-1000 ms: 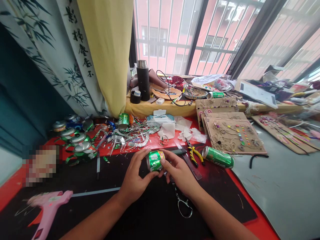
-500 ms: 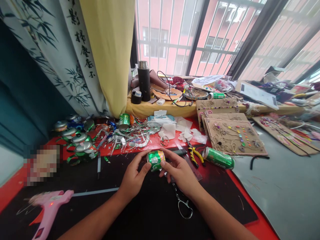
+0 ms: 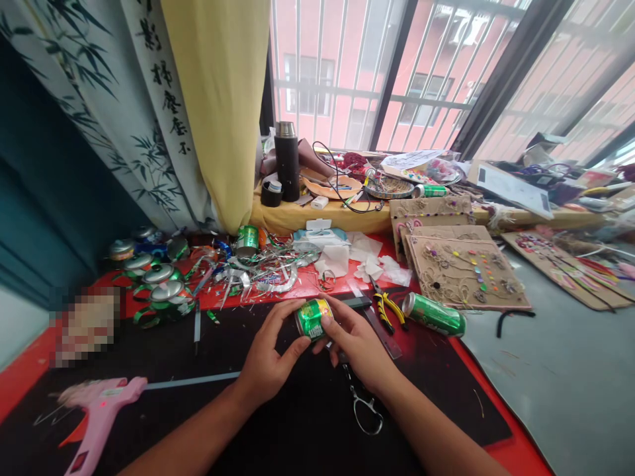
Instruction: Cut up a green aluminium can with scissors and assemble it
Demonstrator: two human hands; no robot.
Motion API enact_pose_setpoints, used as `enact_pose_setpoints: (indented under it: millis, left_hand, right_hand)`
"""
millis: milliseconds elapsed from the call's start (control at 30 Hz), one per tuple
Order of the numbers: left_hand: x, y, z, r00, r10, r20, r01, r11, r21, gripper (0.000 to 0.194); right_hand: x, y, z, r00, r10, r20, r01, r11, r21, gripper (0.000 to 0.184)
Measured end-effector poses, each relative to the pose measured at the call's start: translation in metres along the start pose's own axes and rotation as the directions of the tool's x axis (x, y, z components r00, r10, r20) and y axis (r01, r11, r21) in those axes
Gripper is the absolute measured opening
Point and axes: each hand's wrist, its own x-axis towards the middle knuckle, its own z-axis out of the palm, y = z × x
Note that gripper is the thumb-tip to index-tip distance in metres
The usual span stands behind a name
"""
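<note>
The left hand (image 3: 270, 354) and right hand (image 3: 354, 340) pinch a green can (image 3: 313, 318) between their fingertips, so a slip could drop it onto the yellow-handled pliers (image 3: 385, 312) at two o'clock.

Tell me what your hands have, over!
Left hand, right hand: both on a green can. Pliers and another green can lie past the right hand.

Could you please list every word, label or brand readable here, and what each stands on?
Pale bamboo-patterned fabric curtain: vertical black Chinese brush characters, too stylised to quote.
Green aluminium can held between left hand and right hand: lettering too blurred to read.
Second green aluminium can: likewise unreadable.
</note>
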Motion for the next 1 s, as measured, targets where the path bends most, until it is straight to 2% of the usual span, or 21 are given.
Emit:
enact_pose_setpoints:
  millis: [133, 300, 433, 667, 1000]
  left_hand:
    - [0.0015, 0.0009, 0.0019, 0.997, -0.076, 0.028, 0.078, 0.993, -0.085, 0.052]
    - [0.0058, 0.0005, 0.0014, 0.975, -0.215, 0.05, 0.221, 0.956, -0.191, 0.045]
    - [0.0064, 0.0007, 0.0012, 0.961, -0.273, 0.049, 0.277, 0.932, -0.233, 0.044]
    - [0.0079, 0.0042, 0.0051, 0.947, -0.318, 0.042, 0.313, 0.891, -0.329, 0.043]
    - [0.0071, 0.0017, 0.0057, 0.942, -0.331, 0.056, 0.329, 0.874, -0.358, 0.045]
  right_hand:
    - [0.0025, 0.0019, -0.0019, 1.0, -0.015, -0.019, 0.015, 1.0, -0.003, 0.076]
    - [0.0033, 0.0055, -0.0026, 0.999, -0.022, -0.031, 0.02, 0.998, -0.061, 0.078]
    - [0.001, 0.0039, -0.0006, 0.999, -0.028, -0.04, 0.023, 0.994, -0.111, 0.076]
    - [-0.0015, -0.0018, 0.0019, 0.998, -0.026, -0.055, 0.018, 0.991, -0.134, 0.074]
    - [-0.0034, -0.0038, 0.0026, 0.997, -0.019, -0.068, 0.009, 0.99, -0.144, 0.076]
